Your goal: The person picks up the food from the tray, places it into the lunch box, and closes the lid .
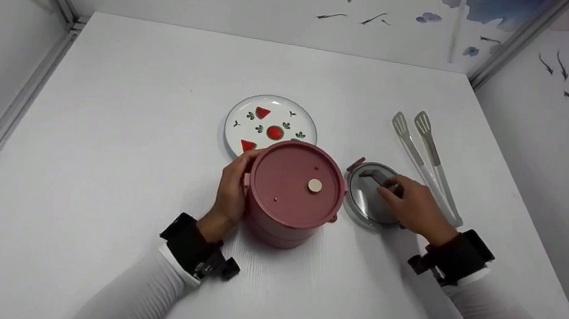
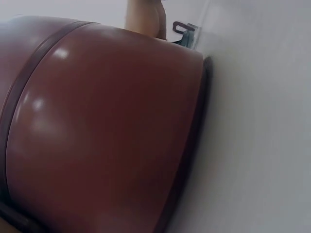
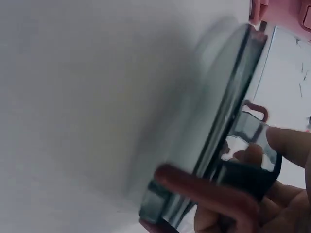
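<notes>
A dusty-red round pot (image 1: 284,229) with a flat lid and a small cream knob (image 1: 314,185) is in front of me. My left hand (image 1: 229,193) grips its left side; in the left wrist view the pot's wall (image 2: 107,126) hides most of that hand. To the pot's right is a clear, grey-looking lid (image 1: 366,200) with reddish clips (image 1: 356,164) at its rim. My right hand (image 1: 414,206) holds its raised handle, and the right wrist view shows fingers (image 3: 291,143) curled around that handle (image 3: 250,177). Whether the lid touches the table is unclear.
Behind the pot lies a white plate (image 1: 288,112) with watermelon pictures, its near edge covered by the pot. Two slotted metal turners (image 1: 429,164) with pale handles lie at the right. Patterned white panels (image 1: 255,7) enclose the white table (image 1: 115,142) at back and sides.
</notes>
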A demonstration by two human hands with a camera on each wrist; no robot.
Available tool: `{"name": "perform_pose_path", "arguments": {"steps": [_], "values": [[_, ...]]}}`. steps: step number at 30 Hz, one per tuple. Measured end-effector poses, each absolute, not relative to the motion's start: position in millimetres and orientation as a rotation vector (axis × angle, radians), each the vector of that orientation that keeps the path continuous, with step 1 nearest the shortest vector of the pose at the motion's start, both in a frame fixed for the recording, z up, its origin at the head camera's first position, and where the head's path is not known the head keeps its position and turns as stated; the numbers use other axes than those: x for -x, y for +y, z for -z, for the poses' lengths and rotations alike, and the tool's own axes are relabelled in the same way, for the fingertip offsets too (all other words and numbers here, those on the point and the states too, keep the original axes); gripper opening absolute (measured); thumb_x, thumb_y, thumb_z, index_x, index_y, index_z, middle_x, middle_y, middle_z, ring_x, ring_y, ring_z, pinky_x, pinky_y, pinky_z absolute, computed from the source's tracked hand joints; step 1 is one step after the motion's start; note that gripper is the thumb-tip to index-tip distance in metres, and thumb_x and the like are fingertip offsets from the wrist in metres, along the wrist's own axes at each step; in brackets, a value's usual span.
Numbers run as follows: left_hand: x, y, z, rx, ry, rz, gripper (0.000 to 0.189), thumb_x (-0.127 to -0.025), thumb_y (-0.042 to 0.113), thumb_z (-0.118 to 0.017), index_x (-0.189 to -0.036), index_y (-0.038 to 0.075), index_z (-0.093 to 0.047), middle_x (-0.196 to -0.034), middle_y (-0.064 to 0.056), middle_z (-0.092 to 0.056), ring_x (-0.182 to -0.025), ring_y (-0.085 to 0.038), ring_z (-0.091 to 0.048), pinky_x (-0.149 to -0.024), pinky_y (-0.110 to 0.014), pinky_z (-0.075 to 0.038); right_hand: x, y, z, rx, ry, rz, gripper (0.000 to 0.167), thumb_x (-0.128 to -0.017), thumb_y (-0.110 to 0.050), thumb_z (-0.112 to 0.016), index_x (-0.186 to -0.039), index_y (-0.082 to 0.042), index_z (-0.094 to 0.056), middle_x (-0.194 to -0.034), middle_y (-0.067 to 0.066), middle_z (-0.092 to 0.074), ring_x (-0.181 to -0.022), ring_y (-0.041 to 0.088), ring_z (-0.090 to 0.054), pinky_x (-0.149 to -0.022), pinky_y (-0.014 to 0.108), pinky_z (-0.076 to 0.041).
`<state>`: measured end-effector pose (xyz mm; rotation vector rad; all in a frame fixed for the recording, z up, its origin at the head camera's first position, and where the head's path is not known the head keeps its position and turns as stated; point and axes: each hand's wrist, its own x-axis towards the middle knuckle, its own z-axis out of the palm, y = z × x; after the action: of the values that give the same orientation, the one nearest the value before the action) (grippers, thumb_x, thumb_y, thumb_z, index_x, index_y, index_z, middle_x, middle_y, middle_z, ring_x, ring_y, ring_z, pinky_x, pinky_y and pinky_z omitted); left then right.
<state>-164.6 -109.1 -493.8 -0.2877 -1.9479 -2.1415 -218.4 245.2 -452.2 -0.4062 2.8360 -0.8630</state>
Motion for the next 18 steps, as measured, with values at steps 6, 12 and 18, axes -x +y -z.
{"name": "perform_pose_path", "arguments": {"steps": [6,12,18], "values": [[162.9,-110.0,493.0,0.273,-1.953,2.147,0.052,-0.105,0.027,-0.021,-0.131,0.005,-0.061,-0.128,-0.007,-0.066,-0.121,-0.017,-0.058,-0.108,-0.034,-0.044,222.9,222.9,413.8,0.435,2.957,1.114,0.033,-0.102,-0.029,-0.057,-0.115,0.0,-0.063,-0.08,0.007,-0.055,-0.062,0.012,-0.048,-0.052,0.024,-0.043],[162.8,-108.7,493.4,0.289,-1.953,2.158,0.052,-0.105,0.026,-0.021,-0.132,0.007,-0.061,-0.128,-0.005,-0.066,-0.122,-0.017,-0.058,-0.109,-0.034,-0.043,210.4,176.4,376.1,0.621,3.03,1.332,0.026,-0.1,-0.027,-0.061,-0.106,-0.004,-0.069,-0.075,0.002,-0.056,-0.065,0.011,-0.046,-0.056,0.02,-0.037],[162.3,-107.4,494.1,0.284,-1.937,2.21,0.051,-0.106,0.029,-0.021,-0.133,0.009,-0.06,-0.131,-0.004,-0.064,-0.124,-0.017,-0.056,-0.11,-0.031,-0.042,192.1,128.9,364.5,1.112,3.041,1.216,0.021,-0.093,-0.02,-0.071,-0.102,-0.002,-0.072,-0.071,0.003,-0.061,-0.062,0.009,-0.05,-0.057,0.019,-0.041]]}}
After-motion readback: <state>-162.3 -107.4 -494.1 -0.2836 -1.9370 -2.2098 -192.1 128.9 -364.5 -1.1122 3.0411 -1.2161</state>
